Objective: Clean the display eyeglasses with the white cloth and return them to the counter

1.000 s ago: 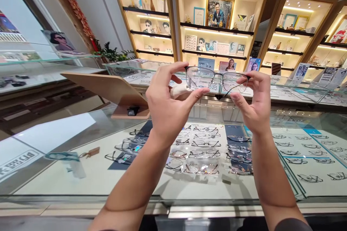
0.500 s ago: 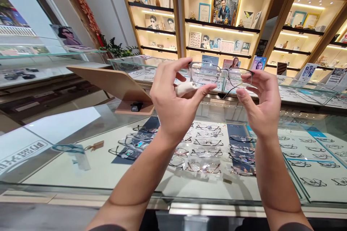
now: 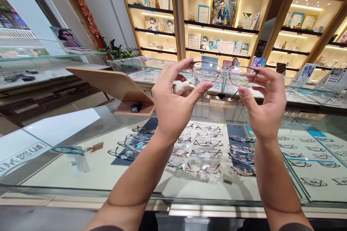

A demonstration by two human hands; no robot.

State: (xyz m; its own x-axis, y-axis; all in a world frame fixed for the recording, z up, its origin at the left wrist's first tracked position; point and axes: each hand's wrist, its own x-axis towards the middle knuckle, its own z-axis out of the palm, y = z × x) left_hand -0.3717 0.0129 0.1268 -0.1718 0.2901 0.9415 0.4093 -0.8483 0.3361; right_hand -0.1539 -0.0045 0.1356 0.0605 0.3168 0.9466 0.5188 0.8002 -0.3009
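Note:
A pair of eyeglasses (image 3: 225, 68) with a thin dark frame and clear lenses is held up above the glass counter, between both my hands. My left hand (image 3: 175, 97) has its fingers at the left end of the frame. A bunched white cloth (image 3: 184, 87) sits in that same hand, under the index finger and against the palm. My right hand (image 3: 267, 103) grips the right end of the frame near the hinge, its thumb raised below the lens. The temples are mostly hidden behind the lenses and fingers.
Below my arms, a glass display case (image 3: 108, 184) holds rows of eyeglasses (image 3: 207, 152). A brown tilted mirror or board stand (image 3: 114, 83) stands on the counter at left. A clear blue-edged item (image 3: 72, 153) and a brown tag (image 3: 94, 147) lie nearby. Lit shelves (image 3: 221, 25) line the back wall.
Both hands still hold the glasses up. My right hand has shifted slightly right, and the glasses have moved a little right with it, their lenses angled slightly differently.

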